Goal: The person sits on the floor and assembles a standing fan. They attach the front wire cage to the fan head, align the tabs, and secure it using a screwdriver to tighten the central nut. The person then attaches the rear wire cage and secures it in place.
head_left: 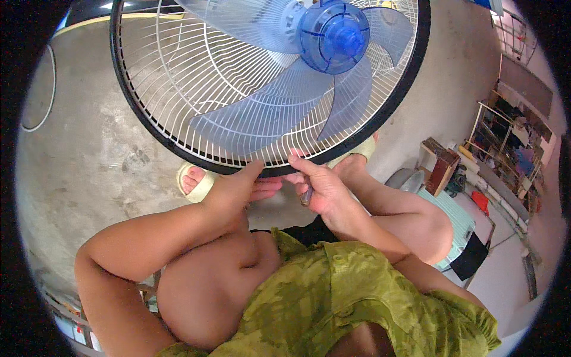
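A round fan [262,83] fills the upper middle of the view: white wire guard, black rim [196,159], translucent blue blades and a blue hub [334,37]. My left hand [238,189] grips the bottom of the black rim, thumb on top and fingers underneath. My right hand [315,184] is beside it at the rim's lowest point, closed around a small dark tool [306,196] whose handle end sticks out below the fist. Its tip is hidden behind my fingers. Both forearms come up from the lower edge, over my knees.
My feet in pale sandals [196,181] rest on the grey concrete floor [89,149] under the fan. A wooden box [441,169], a light green mat [458,220] and a cluttered shelf rack [505,149] stand to the right. A thin cable loop [47,95] lies at the left.
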A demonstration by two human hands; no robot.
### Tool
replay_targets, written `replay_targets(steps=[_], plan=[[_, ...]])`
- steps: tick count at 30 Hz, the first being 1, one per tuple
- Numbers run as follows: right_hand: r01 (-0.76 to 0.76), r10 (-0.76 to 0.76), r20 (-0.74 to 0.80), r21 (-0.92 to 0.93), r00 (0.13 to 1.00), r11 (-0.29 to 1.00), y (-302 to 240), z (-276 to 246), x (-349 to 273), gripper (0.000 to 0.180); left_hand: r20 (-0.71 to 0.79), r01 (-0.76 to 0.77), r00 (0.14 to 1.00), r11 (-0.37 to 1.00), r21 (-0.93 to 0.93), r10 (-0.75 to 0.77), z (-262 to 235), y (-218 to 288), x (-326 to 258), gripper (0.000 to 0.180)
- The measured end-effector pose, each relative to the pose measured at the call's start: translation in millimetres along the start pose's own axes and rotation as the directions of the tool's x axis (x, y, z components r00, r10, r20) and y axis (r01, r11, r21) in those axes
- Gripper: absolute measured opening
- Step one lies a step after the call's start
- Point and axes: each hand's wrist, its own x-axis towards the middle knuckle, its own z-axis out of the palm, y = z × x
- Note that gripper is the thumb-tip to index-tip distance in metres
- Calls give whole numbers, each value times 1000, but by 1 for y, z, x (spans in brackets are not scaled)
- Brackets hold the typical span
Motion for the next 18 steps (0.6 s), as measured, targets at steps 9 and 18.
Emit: replay_targets(steps=[9,18], plan=[[268,-249,-153,127,956,955,-17,-52,-21,48,10,24,1000,999,-28,-23,5,7,-3,40],[469,-486,127,145,865,872,-77,-88,16,23,69,-8,998,999,32,6,3,8,-2,40]])
